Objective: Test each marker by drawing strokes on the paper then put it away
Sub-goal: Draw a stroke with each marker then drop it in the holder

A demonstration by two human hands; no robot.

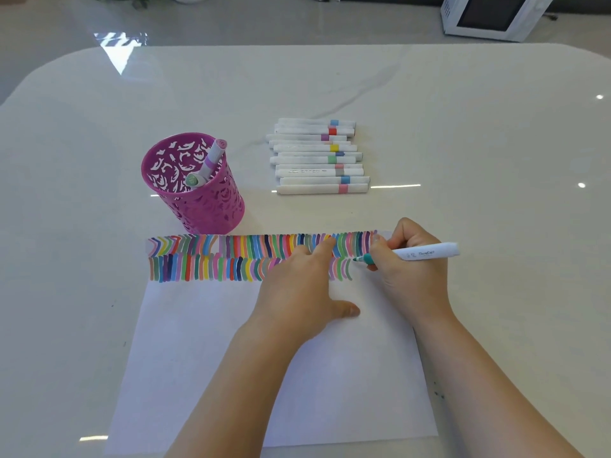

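My right hand [406, 269] grips a white marker [426, 252] with a teal tip that touches the white paper [205, 342] near its right edge. Two rows of coloured strokes [211, 256] run across the top of the sheet. My left hand [297, 289] lies flat on the paper with fingers spread, covering part of the strokes. A magenta cut-out pen cup [198, 193] stands beyond the paper's top left and holds two markers [208, 163]. A pile of several white markers [319, 157] with coloured bands lies beyond the paper, to the right of the cup.
The glossy white table [496, 160] has a rounded far edge. A white microwave [492, 14] stands on the floor past the table at the far right.
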